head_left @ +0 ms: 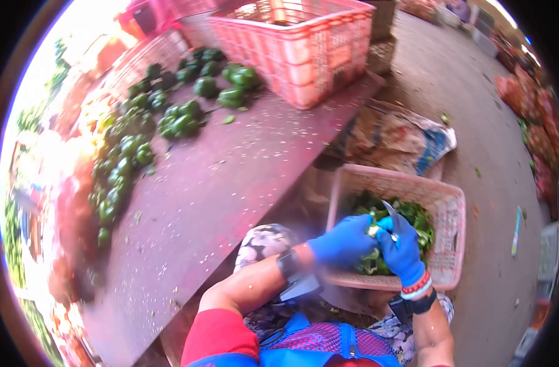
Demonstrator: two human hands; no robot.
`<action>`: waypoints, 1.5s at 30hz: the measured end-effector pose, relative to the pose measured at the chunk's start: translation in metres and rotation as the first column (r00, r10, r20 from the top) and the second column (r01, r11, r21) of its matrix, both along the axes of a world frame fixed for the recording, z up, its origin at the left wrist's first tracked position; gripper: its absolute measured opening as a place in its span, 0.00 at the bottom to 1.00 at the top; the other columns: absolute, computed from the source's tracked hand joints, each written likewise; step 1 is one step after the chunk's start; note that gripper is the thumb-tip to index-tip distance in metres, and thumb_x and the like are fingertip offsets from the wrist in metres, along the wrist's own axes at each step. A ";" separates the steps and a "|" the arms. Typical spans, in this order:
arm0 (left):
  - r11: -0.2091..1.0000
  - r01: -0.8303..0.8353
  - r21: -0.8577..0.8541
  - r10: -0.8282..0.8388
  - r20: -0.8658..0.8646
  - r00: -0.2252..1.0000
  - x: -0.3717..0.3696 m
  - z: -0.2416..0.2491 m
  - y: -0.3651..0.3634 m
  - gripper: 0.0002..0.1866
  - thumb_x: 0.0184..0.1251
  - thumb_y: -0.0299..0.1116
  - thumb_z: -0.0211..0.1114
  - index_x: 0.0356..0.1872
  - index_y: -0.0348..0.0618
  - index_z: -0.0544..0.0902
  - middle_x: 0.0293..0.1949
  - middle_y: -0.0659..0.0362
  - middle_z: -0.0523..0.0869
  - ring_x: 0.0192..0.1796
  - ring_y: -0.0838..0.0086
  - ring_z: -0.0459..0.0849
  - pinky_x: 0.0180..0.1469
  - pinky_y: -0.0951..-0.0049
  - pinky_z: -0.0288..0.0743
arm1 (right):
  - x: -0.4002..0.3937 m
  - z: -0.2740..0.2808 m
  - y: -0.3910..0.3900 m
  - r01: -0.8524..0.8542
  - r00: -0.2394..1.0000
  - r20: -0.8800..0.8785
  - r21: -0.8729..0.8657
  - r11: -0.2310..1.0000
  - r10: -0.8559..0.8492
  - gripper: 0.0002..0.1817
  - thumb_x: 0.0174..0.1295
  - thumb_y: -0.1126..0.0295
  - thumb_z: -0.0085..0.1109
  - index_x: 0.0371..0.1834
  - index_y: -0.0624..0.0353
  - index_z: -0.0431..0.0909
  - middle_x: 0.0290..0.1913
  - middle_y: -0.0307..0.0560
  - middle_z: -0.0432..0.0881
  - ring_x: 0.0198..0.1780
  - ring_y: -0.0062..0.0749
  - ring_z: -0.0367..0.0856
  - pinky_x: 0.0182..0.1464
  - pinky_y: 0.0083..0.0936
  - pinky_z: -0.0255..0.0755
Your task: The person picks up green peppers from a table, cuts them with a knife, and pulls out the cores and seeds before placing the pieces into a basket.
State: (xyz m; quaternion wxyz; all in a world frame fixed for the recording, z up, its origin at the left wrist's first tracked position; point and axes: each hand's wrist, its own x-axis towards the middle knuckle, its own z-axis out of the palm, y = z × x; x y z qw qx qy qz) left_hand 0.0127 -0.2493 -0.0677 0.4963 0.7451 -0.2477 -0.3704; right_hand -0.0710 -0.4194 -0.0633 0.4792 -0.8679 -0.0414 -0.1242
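Observation:
Both my hands wear blue gloves and meet above a pink plastic crate (444, 244) between my knees. My right hand (404, 251) is closed around a small knife (392, 214), its curved blade pointing up and away from me. My left hand (340, 243), slightly blurred, is closed on a green pepper (373, 230); only a pale bit of it shows between the gloves, the rest is hidden by the fingers. Dark green pepper pieces (421, 217) lie in the crate below the hands.
Left of me stands a table (224, 177) strewn with pale seeds. Whole green peppers (181, 120) are heaped along its far and left sides. A larger pink crate (304, 55) sits on its far end. A crumpled sack (389, 137) lies beyond my crate; filled sacks (530, 101) line the right.

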 end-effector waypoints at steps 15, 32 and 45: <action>0.667 -0.240 0.705 0.119 0.217 0.969 -0.003 0.113 0.335 0.13 0.67 0.41 0.67 0.37 0.41 0.80 0.21 0.59 0.82 0.23 0.77 0.82 0.24 0.70 0.74 | 0.004 -0.017 -0.058 0.501 0.858 -0.434 0.596 0.627 -0.273 0.10 0.74 0.64 0.61 0.48 0.58 0.79 0.31 0.34 0.79 0.23 0.16 0.73 0.24 0.16 0.69; 0.327 -0.917 0.231 0.446 0.818 0.365 0.345 -0.022 0.380 0.45 0.56 0.57 0.71 0.69 0.36 0.68 0.56 0.32 0.84 0.60 0.39 0.83 0.64 0.51 0.77 | 0.028 -0.059 -0.058 0.732 0.669 -0.741 0.671 0.119 0.063 0.21 0.74 0.50 0.59 0.61 0.51 0.77 0.34 0.37 0.80 0.22 0.16 0.71 0.23 0.18 0.68; 0.381 -0.897 -0.224 0.920 -0.004 0.392 0.346 -0.061 0.382 0.27 0.58 0.40 0.77 0.55 0.47 0.73 0.55 0.52 0.80 0.54 0.60 0.82 0.46 0.60 0.86 | 0.028 -0.067 -0.025 0.673 0.662 -0.749 0.579 0.460 -0.026 0.16 0.72 0.56 0.61 0.47 0.59 0.82 0.27 0.38 0.80 0.21 0.22 0.74 0.24 0.23 0.71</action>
